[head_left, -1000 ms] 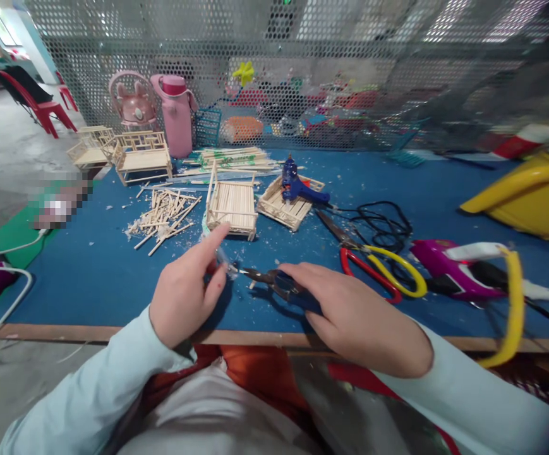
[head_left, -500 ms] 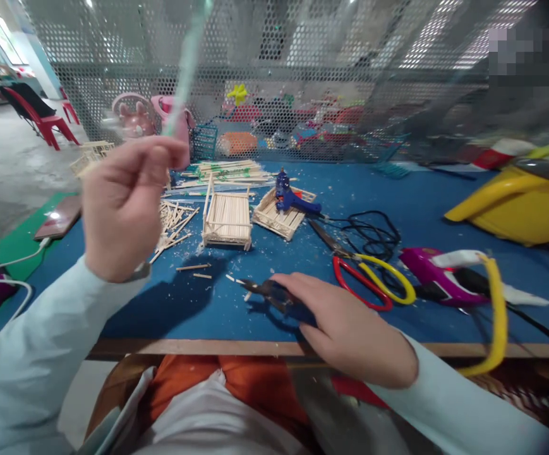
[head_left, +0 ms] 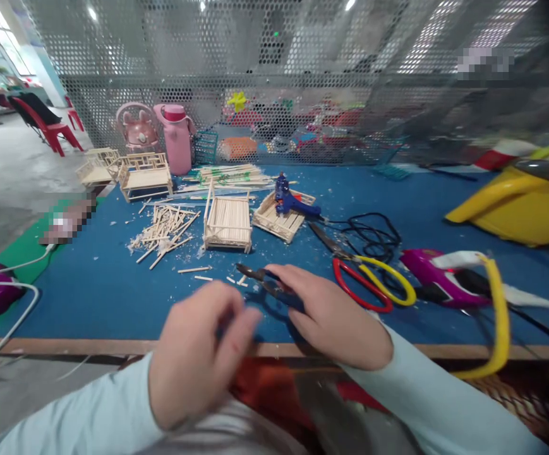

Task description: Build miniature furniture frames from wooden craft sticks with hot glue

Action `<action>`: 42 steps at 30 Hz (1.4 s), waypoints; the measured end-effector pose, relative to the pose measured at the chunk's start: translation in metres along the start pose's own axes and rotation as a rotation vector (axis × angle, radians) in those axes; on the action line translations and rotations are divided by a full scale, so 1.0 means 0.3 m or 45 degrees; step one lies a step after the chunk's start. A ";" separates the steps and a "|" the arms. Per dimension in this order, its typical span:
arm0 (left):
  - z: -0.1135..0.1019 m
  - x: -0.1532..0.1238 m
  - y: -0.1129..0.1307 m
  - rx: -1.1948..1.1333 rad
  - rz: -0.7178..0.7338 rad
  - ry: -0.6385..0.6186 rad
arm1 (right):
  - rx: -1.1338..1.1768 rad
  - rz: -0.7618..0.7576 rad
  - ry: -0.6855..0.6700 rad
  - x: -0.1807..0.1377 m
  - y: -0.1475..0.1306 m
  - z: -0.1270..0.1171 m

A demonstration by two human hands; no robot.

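Note:
My right hand [head_left: 338, 316] is closed around the dark blue handles of a pair of cutting pliers [head_left: 259, 274]. Their dark jaws point left, just over the blue table top. To its left my left hand [head_left: 196, 354] hovers near the front edge, blurred, its fingers curled and the thumb a little apart. Whether anything lies inside it is hidden. Short cut pieces of stick [head_left: 194, 270] lie by the jaws. Behind them stand a small chair-like frame of pale sticks [head_left: 228, 221] and a second stick frame [head_left: 278, 218] with a blue glue gun [head_left: 289, 197] resting on it.
A heap of cut sticks [head_left: 167, 227], long sticks [head_left: 231, 175] and more stick models [head_left: 145, 177] lie behind left. Scissors [head_left: 373, 278], a black cord [head_left: 369, 234], a purple tool [head_left: 445, 275] and a yellow container [head_left: 530, 202] are rightward. A pink bottle [head_left: 178, 142] stands by the perforated panel [head_left: 274, 38].
My left hand has come down and right from its raised place. The long pale stick-like thing it held up no longer shows. My right hand and the pliers have shifted slightly left and up.

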State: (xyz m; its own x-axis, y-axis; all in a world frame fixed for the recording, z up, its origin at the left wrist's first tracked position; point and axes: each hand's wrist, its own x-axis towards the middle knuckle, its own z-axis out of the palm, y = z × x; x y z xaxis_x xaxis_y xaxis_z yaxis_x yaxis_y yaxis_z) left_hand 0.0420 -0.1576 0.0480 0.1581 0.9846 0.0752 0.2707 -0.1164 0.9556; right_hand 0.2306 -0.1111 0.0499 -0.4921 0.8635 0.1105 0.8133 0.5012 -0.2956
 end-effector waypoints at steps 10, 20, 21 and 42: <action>0.028 0.090 -0.103 0.162 0.118 -0.029 | 0.016 -0.066 -0.080 0.012 -0.009 0.017; 0.033 0.097 -0.129 0.211 -0.001 0.002 | -0.287 -0.130 0.051 0.033 -0.012 0.076; 0.034 0.097 -0.129 0.180 -0.023 0.007 | -0.375 -0.125 0.075 0.038 -0.011 0.073; -0.096 0.217 -0.095 1.265 0.324 -0.315 | -0.637 0.120 -0.115 0.011 0.108 0.024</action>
State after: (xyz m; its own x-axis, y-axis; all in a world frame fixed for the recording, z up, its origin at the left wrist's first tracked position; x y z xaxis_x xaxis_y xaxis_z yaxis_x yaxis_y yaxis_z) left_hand 0.0174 -0.0863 0.0340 0.4786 0.8750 0.0732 0.8409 -0.4808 0.2484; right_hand 0.2532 -0.0924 0.0340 -0.4164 0.9091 0.0165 0.8936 0.4058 0.1921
